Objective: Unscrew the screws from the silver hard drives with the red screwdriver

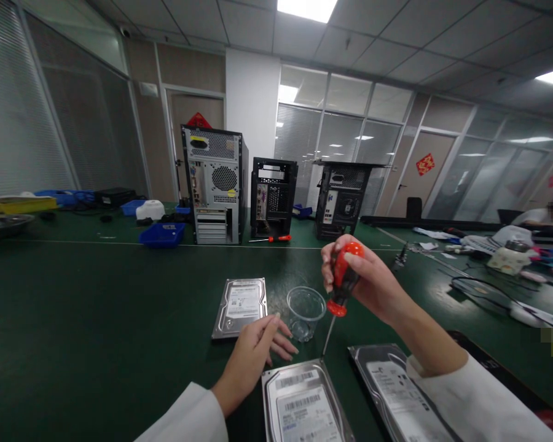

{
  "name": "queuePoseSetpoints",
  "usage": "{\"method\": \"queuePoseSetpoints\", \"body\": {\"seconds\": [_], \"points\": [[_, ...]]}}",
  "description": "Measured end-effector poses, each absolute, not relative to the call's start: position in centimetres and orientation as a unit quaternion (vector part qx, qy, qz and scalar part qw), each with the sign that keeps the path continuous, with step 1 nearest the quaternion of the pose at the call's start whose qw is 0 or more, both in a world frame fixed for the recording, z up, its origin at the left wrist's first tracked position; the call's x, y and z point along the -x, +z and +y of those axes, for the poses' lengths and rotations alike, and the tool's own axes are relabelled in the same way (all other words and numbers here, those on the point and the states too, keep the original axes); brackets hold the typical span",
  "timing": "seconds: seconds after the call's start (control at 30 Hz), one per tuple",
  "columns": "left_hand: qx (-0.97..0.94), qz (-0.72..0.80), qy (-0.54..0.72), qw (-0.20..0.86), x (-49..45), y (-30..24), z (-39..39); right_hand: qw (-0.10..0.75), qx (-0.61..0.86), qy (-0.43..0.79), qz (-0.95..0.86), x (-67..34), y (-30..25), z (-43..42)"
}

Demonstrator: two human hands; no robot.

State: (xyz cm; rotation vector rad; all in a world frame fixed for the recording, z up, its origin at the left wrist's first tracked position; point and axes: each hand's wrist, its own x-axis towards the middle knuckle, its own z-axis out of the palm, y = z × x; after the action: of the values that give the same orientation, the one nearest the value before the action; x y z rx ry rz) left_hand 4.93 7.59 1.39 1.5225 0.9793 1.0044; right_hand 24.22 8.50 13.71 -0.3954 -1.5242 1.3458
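Note:
My right hand point(362, 273) grips a red and black screwdriver point(343, 279) by its handle, the shaft pointing down. Its tip meets the far right corner of a hard drive point(306, 402) lying label up in front of me. My left hand point(265, 344) hovers by that drive's far left corner, fingers loosely spread and holding nothing that I can see. Just beyond the hands stands a clear plastic cup point(305, 313). A second hard drive point(240, 307) lies behind my left hand. The third hard drive point(399, 390) is partly covered by my right sleeve.
Three computer cases point(215, 184) stand along the back of the green table point(96, 307). Another screwdriver point(274, 239) lies before the middle case. Blue bins point(162, 235) are at the back left. Cables, papers and a jar point(511, 256) clutter the right, where another person point(546, 215) sits.

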Motion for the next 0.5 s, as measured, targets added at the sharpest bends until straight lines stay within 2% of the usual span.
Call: {"method": "queuePoseSetpoints", "body": {"seconds": [0.23, 0.4, 0.5], "points": [[-0.653, 0.384, 0.418, 0.501, -4.3, 1.1, 8.0, 0.503, 0.151, 0.563, -0.639, -24.2, 13.8, 8.5], [-0.685, 0.355, 0.385, 0.506, -3.2, 2.9, 8.2, 0.471, 0.142, 0.579, -0.650, -24.5, 13.9, 8.6], [-0.737, 0.382, 0.397, 0.391, -2.3, 4.3, 8.3, 0.459, 0.138, 0.581, -0.658, -24.6, 14.0, 8.5]]}}
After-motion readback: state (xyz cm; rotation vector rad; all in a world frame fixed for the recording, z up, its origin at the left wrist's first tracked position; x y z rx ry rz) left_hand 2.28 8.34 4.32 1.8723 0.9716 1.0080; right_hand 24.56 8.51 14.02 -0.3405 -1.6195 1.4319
